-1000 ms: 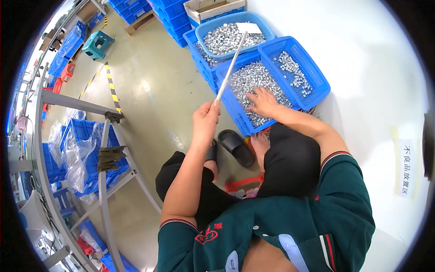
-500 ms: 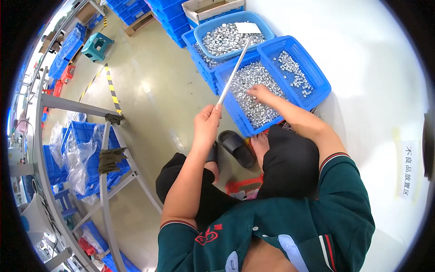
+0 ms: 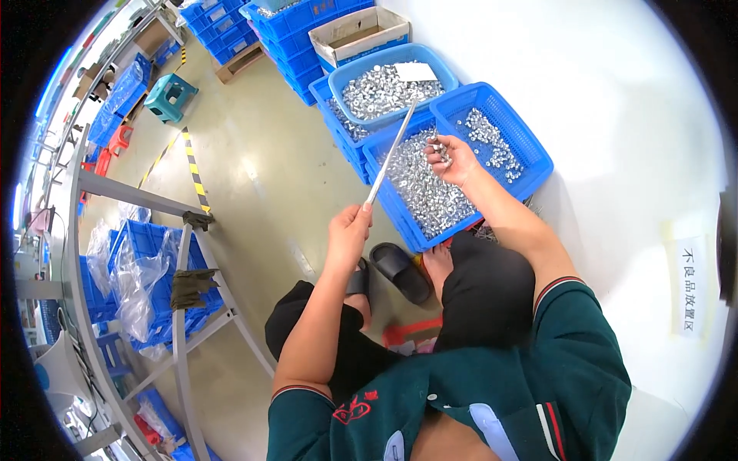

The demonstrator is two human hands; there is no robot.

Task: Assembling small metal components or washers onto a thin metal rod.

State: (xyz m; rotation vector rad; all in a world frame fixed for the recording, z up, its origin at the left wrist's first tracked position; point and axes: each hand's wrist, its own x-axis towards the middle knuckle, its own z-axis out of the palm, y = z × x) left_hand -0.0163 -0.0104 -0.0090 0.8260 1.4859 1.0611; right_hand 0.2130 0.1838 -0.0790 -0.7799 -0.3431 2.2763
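Note:
My left hand [image 3: 350,232] is closed around the lower end of a long thin silver rod [image 3: 390,159], which slants up and away over the edge of a blue crate [image 3: 401,228]. Many small shiny metal parts [image 3: 432,201], like nuts or short bushings, fill this crate. Just above them my right hand [image 3: 457,161] is turned palm up, fingers curled around several of the same parts [image 3: 438,146]. A blue perforated basket [image 3: 536,154] lies against the crate's right side, with a smaller heap of parts [image 3: 496,146] in it.
Beyond the crate, a light blue basin [image 3: 340,78] of similar parts carries a white card [image 3: 415,72]. A cardboard box [image 3: 329,46] stands farther back beside stacked blue crates [image 3: 296,46]. A grey metal frame [image 3: 142,192] rises on the left. Black slippers [image 3: 401,273] are on the floor.
My right hand has come up from the pile and turned over, now with metal parts in it. The rod's far end has dipped slightly; the view has shifted a little.

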